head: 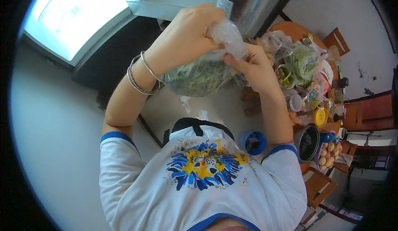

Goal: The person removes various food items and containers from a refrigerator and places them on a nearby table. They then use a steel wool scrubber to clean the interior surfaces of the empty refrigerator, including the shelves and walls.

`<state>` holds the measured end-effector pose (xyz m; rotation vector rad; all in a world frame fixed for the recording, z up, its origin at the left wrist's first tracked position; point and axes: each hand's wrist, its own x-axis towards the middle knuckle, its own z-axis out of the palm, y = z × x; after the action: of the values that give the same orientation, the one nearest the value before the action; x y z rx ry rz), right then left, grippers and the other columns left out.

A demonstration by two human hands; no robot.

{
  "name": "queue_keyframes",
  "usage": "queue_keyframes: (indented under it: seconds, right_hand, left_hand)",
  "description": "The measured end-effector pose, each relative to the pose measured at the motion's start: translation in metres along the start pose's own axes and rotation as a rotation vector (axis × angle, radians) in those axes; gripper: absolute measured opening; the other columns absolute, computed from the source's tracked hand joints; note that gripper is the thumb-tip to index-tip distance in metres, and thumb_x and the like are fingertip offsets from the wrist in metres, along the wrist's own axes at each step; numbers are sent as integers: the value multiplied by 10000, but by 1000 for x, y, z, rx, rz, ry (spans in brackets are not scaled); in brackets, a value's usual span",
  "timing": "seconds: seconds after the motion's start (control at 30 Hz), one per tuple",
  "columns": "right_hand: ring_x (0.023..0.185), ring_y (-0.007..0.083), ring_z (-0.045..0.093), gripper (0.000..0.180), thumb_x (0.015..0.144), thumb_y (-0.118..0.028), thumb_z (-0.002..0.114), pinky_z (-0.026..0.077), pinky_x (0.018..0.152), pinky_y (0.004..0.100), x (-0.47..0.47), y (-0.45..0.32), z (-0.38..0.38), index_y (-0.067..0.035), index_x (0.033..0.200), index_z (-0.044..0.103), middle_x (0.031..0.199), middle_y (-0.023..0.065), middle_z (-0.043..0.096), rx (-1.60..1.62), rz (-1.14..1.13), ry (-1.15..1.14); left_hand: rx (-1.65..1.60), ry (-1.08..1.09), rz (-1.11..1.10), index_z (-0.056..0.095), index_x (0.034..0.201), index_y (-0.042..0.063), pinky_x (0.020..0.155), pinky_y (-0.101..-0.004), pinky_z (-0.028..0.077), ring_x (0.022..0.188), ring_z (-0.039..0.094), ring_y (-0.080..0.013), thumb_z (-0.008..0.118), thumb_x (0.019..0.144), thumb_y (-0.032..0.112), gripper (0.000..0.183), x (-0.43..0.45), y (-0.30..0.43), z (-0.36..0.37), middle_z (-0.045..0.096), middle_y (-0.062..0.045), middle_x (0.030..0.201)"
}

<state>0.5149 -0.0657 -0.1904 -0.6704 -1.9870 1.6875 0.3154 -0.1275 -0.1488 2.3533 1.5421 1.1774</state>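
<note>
In front of my chest hangs a clear plastic bag (202, 77) with green leafy contents. My left hand (192, 28), with silver bangles at the wrist, grips the bag's bunched, whitish top (228, 36). Lower on the bunched neck, the thumb and fingers of my right hand (252, 64) pinch the plastic. Some of those fingers are hidden behind the bag. Just beyond my hands, a jar (238, 0) of dark contents with a white label stands by a clear plastic shelf edge (155, 9), seemingly part of a refrigerator.
A brightly lit white panel (80, 13) is at upper left. To my right, a wooden table (283, 28) carries bagged greens (303, 61), a yellow-lidded jar (320, 116) and a dark pot (307, 143). A blue bin (252, 142) stands on the floor, near wooden chairs (320, 187).
</note>
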Motion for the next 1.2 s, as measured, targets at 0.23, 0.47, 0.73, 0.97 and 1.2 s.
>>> queue_keyframes:
  seconds: [0.23,0.47,0.73,0.97,1.2]
  right_hand:
    - [802,115,593,208,820,-9,594,452,735,251,-64,69,-59,1,1018,656,908,23,659,415,-112,264]
    - [756,143,582,90,842,-36,534,475,674,281,-122,130,-102,-12,846,621,882,44,612,750,-107,317]
    - [756,166,533,194,903,-127,542,477,886,356,-155,161,-104,-43,729,553,873,66,509,857,-277,130]
    - [922,222,463,257,901,-143,543,325,1063,523,-155,180,-76,-140,647,504,851,30,454,1182,-332,165]
    - [871,196,442,139,864,-210,531,315,1038,496,-148,180,-56,-170,732,515,812,1,434,1286,-573,-54]
  left_hand:
    - [-321,29,-177,494,1257,50,671,-285,467,800,567,-130,812,718,252,658,-15,37,58,582,-55,949]
    - [-251,-760,-543,583,1136,-11,665,-246,468,768,524,-93,693,853,269,413,-53,52,106,572,-19,940]
    - [-1045,-224,-1072,625,1052,13,692,-274,465,787,549,-121,656,879,223,273,-103,66,169,588,-4,866]
    - [-642,-256,-534,561,1223,62,649,-297,466,760,578,-168,702,814,189,451,-114,95,203,602,-74,850]
    - [-201,-198,-34,615,1125,53,659,-283,472,770,573,-130,596,891,197,275,-157,43,205,620,-66,877]
